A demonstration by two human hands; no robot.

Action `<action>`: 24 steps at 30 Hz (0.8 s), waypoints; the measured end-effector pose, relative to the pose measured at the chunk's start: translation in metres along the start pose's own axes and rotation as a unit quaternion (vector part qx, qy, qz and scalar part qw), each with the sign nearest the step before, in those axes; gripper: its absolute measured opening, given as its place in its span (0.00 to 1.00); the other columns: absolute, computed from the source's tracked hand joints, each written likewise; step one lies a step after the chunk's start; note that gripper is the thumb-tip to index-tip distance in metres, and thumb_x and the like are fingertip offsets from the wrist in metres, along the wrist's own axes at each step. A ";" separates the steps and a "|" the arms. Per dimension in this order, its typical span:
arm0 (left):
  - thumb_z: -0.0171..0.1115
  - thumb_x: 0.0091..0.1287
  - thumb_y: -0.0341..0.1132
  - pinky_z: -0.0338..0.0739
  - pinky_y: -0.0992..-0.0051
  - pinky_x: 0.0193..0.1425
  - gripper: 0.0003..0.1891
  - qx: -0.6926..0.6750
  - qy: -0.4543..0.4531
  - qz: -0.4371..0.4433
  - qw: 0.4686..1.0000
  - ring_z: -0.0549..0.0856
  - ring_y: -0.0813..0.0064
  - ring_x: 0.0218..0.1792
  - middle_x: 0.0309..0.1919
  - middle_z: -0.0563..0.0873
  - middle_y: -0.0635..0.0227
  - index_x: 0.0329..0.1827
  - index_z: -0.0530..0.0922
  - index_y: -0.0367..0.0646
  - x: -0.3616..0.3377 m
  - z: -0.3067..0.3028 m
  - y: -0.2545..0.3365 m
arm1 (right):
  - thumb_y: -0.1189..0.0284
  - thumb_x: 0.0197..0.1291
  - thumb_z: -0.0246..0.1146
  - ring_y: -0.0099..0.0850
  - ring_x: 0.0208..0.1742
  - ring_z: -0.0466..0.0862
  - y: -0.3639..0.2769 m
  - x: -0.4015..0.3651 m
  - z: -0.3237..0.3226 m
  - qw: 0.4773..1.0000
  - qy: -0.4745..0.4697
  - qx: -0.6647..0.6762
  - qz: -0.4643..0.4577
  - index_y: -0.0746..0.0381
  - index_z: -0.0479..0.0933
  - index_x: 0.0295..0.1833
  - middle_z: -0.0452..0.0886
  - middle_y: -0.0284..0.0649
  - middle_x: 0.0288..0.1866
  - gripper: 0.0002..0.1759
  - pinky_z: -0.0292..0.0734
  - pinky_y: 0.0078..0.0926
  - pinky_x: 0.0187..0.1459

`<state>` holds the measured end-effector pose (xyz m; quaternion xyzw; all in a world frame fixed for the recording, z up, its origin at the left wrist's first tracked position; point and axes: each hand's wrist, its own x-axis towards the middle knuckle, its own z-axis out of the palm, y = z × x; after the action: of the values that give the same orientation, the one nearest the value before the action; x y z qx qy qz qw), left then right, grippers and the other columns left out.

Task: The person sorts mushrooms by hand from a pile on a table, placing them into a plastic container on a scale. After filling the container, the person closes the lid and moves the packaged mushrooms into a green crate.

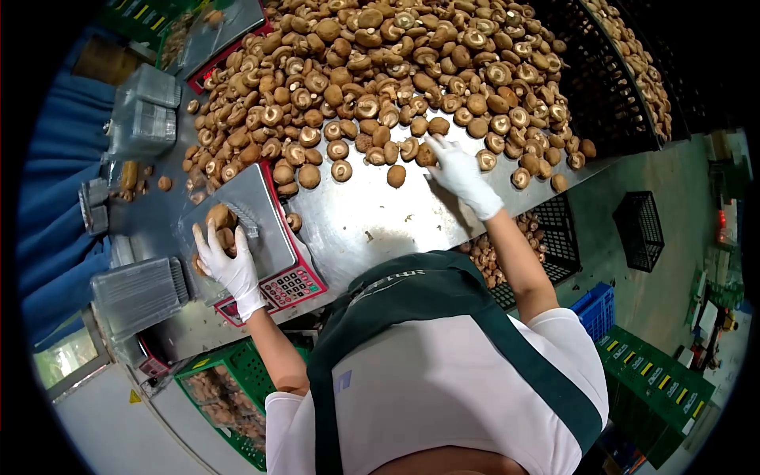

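Note:
My left hand (227, 265), in a white glove, is over a red-framed digital scale (265, 214). Its fingers curve around brown mushrooms (221, 214) in a clear plastic tray (247, 225), which the hand partly hides. At the near edge of the mushroom pile (340, 79), my right hand (463, 176), also gloved, has its fingers and thumb around a single mushroom (426, 155). Loose mushrooms lie beside it on the metal table (372, 222), one of them (396, 176) a little to the left.
Stacked clear trays (138, 297) stand left of the scale, with more trays (146, 111) farther back. A black crate of mushrooms (613, 79) borders the pile at right. Below the table are another black crate (560, 237) and a green crate (229, 396).

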<state>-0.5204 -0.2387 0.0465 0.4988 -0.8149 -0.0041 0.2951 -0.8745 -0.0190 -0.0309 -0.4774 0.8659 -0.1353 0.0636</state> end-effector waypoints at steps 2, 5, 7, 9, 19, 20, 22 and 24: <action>0.65 0.61 0.43 0.49 0.49 0.71 0.27 -0.012 0.013 -0.006 1.000 0.65 0.57 0.69 0.70 0.65 0.60 0.64 0.72 0.48 -0.004 -0.007 -0.003 | 0.66 0.54 0.63 0.43 0.53 0.77 -0.010 0.015 0.024 0.998 0.013 -0.032 -0.051 0.53 0.67 0.64 0.74 0.39 0.60 0.30 0.80 0.36 0.45; 0.65 0.61 0.41 0.54 0.56 0.72 0.26 0.033 0.011 -0.074 0.997 0.65 0.56 0.68 0.69 0.65 0.56 0.62 0.73 0.45 -0.013 -0.026 -0.007 | 0.67 0.53 0.63 0.44 0.51 0.77 -0.004 0.032 0.042 0.997 -0.011 -0.050 -0.059 0.53 0.68 0.62 0.73 0.40 0.59 0.28 0.80 0.36 0.43; 0.65 0.61 0.41 0.56 0.58 0.71 0.25 0.003 0.032 -0.092 0.995 0.65 0.56 0.68 0.69 0.65 0.56 0.62 0.73 0.44 -0.024 -0.031 -0.028 | 0.69 0.53 0.62 0.44 0.46 0.79 -0.005 0.029 0.035 0.998 -0.005 0.063 -0.027 0.53 0.71 0.60 0.79 0.40 0.50 0.26 0.79 0.37 0.42; 0.64 0.62 0.40 0.59 0.62 0.71 0.24 -0.022 0.048 -0.127 0.990 0.65 0.57 0.68 0.69 0.64 0.56 0.61 0.73 0.43 -0.036 -0.040 -0.036 | 0.70 0.55 0.60 0.40 0.38 0.83 -0.007 0.024 0.027 0.950 -0.035 0.306 0.050 0.55 0.72 0.60 0.84 0.40 0.40 0.24 0.79 0.33 0.39; 0.66 0.61 0.38 0.58 0.64 0.71 0.24 -0.047 0.050 -0.205 0.976 0.65 0.56 0.68 0.68 0.65 0.53 0.60 0.74 0.41 -0.046 -0.046 -0.063 | 0.63 0.69 0.44 0.45 0.54 0.79 -0.057 0.011 -0.007 0.429 -0.271 0.831 0.227 0.72 0.59 0.66 0.74 0.59 0.58 0.28 0.78 0.38 0.49; 0.66 0.60 0.38 0.58 0.64 0.71 0.24 -0.048 0.054 -0.207 0.976 0.65 0.56 0.68 0.68 0.65 0.53 0.60 0.74 0.41 -0.043 -0.046 -0.061 | 0.62 0.70 0.44 0.45 0.53 0.79 -0.067 0.016 -0.006 0.461 -0.287 0.815 0.203 0.72 0.59 0.66 0.74 0.59 0.58 0.28 0.78 0.38 0.49; 0.67 0.59 0.38 0.59 0.64 0.71 0.25 -0.028 0.060 -0.174 0.982 0.65 0.55 0.68 0.67 0.66 0.52 0.59 0.74 0.42 -0.042 -0.040 -0.073 | 0.61 0.71 0.45 0.43 0.47 0.83 -0.083 0.026 0.001 0.489 -0.348 0.794 0.097 0.70 0.62 0.65 0.78 0.56 0.54 0.26 0.83 0.35 0.45; 0.67 0.59 0.37 0.60 0.64 0.70 0.25 -0.045 0.067 -0.184 0.980 0.66 0.55 0.68 0.67 0.67 0.51 0.59 0.74 0.42 -0.037 -0.040 -0.071 | 0.63 0.70 0.48 0.41 0.46 0.84 -0.117 0.033 -0.009 0.593 -0.338 0.730 0.043 0.70 0.64 0.64 0.79 0.54 0.52 0.25 0.85 0.33 0.42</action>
<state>-0.4309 -0.2327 0.0406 0.6259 -0.6865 -0.0613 0.3649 -0.7991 -0.1046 0.0128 -0.2449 0.4134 -0.5482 0.6845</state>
